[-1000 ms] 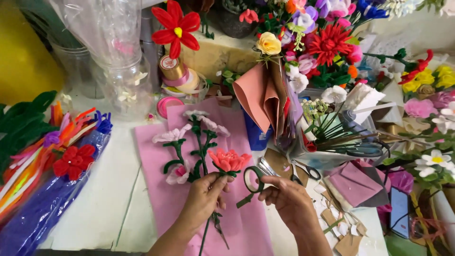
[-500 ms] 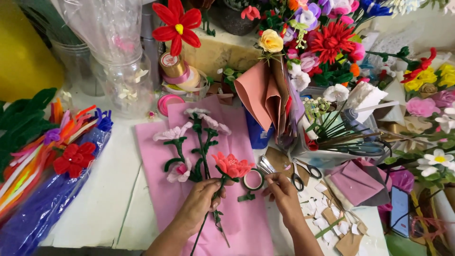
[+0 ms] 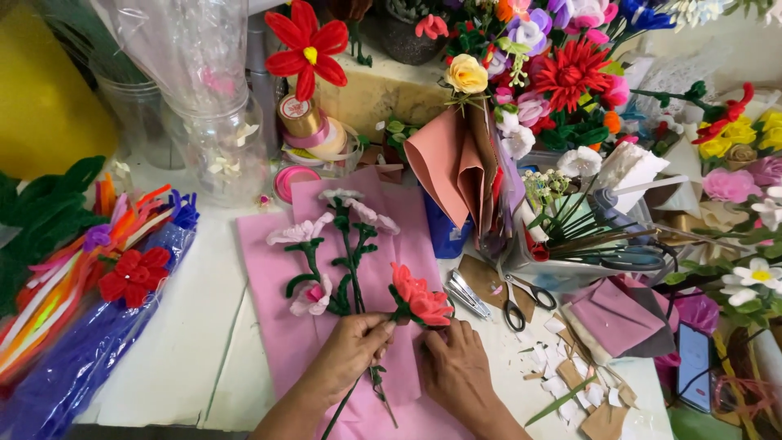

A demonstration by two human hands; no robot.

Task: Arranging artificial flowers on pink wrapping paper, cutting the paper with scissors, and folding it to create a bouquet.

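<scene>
A coral-red pipe-cleaner flower (image 3: pixel 419 300) on a green stem lies on a pink sheet (image 3: pixel 269 277). My left hand (image 3: pixel 350 352) pinches its stem just below the bloom. From the right, my right hand (image 3: pixel 456 371) has its fingertips closed on the same stem, knuckles up. Left of the coral bloom, three pale pink and white flowers with dark green stems (image 3: pixel 342 244) lie on the sheet. What is under my right palm is hidden.
Scissors (image 3: pixel 521 303) and a silver clip tool (image 3: pixel 466 292) lie right of the sheet, with paper scraps (image 3: pixel 562 379) beside them. A bag of coloured pipe cleaners (image 3: pixel 81 285) fills the left. Ribbon spools (image 3: pixel 309 130), plastic jars (image 3: pixel 212 138) and many finished flowers crowd the back. A phone (image 3: pixel 694 367) lies at the right.
My right hand held a clear ring by the flower; it has dropped to the stem and the ring is out of sight. Both hands slid slightly toward me.
</scene>
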